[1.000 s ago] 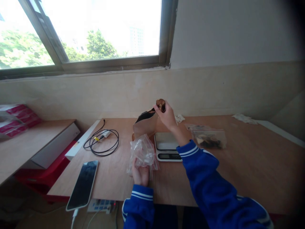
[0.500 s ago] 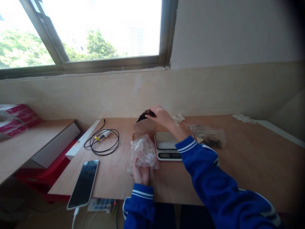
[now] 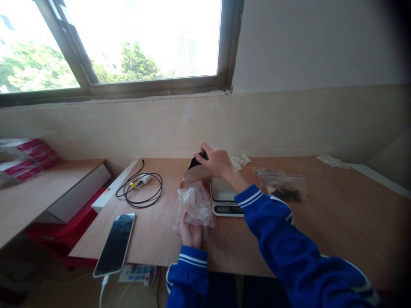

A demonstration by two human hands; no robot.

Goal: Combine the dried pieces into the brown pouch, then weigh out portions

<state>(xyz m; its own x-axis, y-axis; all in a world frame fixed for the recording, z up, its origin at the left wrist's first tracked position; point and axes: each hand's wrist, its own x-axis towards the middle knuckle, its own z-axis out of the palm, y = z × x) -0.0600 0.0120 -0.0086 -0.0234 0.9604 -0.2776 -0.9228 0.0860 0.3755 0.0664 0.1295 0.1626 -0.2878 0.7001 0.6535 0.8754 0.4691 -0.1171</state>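
My left hand (image 3: 192, 231) is curled round a clear plastic zip bag (image 3: 194, 204) with a red seal strip, low over the table. Beyond that bag stands a brown bag-like container (image 3: 196, 173), its dark mouth tilted up. At this mouth, my right hand (image 3: 216, 160) has its fingers and thumb closed together over something dark. Whether this is a piece of the contents or the container's edge, I cannot tell. A white kitchen scale (image 3: 222, 190) with a dark display lies just right of the plastic bag, partly under my right forearm.
Another clear zip bag (image 3: 284, 188) with dark and pale pieces lies right of the scale. Left are a coiled black cable (image 3: 157, 199) and a phone (image 3: 115, 244) plugged in at the table's front edge. Crumpled white material (image 3: 240, 161) lies near the wall.
My right hand has shifted slightly at the container's mouth, and its fingers look more closed. The left hand and plastic bag are nearly still; the whole view has moved a little.
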